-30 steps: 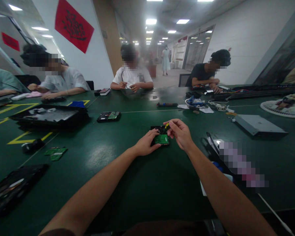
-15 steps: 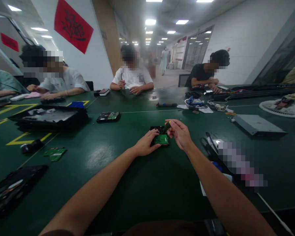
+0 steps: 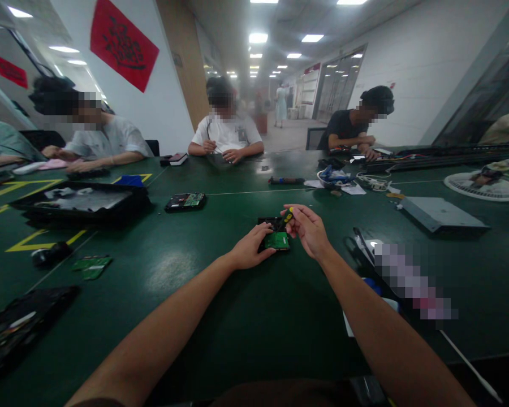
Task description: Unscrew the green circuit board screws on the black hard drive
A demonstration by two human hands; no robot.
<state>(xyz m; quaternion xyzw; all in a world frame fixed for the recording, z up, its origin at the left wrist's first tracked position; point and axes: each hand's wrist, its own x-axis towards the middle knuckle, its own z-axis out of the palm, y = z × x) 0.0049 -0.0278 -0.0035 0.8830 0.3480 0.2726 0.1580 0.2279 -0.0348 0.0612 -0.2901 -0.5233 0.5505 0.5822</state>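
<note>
A hard drive (image 3: 277, 242) with a green circuit board and a black end lies on the dark green table in front of me. Over its left side rests my left hand (image 3: 251, 246), thumb along the near edge and fingers on the far part, gripping it. My right hand (image 3: 306, 227) pinches a screwdriver (image 3: 288, 216) with a black and yellow handle, tilted over the drive. Its tip meets the area by the board; the exact contact is too small to make out.
Another hard drive (image 3: 185, 202) lies farther left. Loose green circuit boards (image 3: 92, 266) and a black tray (image 3: 80, 206) are on the left. A grey metal box (image 3: 443, 215), a wire-filled bowl (image 3: 334, 177) and a pixelated object (image 3: 411, 277) stand right. People sit across the table (image 3: 220, 316).
The screwdriver handle has turned slightly in my right fingers, showing more yellow. My left hand stays on the hard drive. The whole view has shifted slightly.
</note>
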